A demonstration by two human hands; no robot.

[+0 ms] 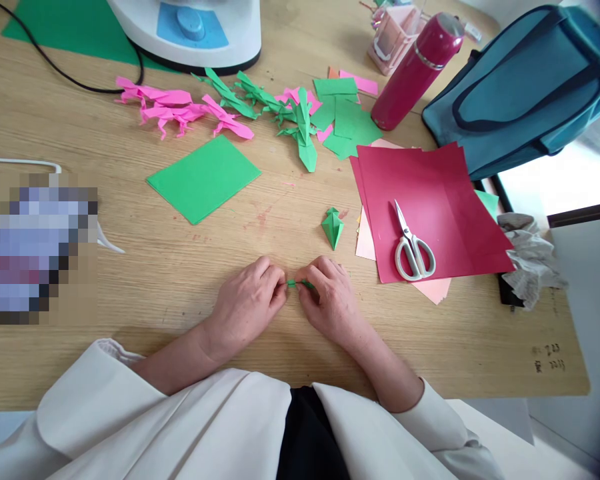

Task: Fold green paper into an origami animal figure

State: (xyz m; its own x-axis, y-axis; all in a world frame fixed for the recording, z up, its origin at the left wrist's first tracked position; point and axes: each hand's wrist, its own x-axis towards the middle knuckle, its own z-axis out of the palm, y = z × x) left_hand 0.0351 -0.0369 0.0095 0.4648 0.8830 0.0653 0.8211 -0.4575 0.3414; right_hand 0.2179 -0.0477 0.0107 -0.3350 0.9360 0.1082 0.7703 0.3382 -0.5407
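Between my hands is a small piece of green paper, mostly covered by fingers, so its folded shape is hidden. My left hand pinches its left end and my right hand pinches the right end, close to the table's surface. Just beyond my right hand lies a small folded green paper piece, pointed toward me. Farther off, a flat green paper sheet rests on the wood. Several folded pink paper figures and folded green paper figures sit in a row at the back.
Scissors lie on red paper sheets at the right. Behind them stand a magenta bottle, a pink holder and a teal bag. A white appliance base is at the back, a blurred-out device at left.
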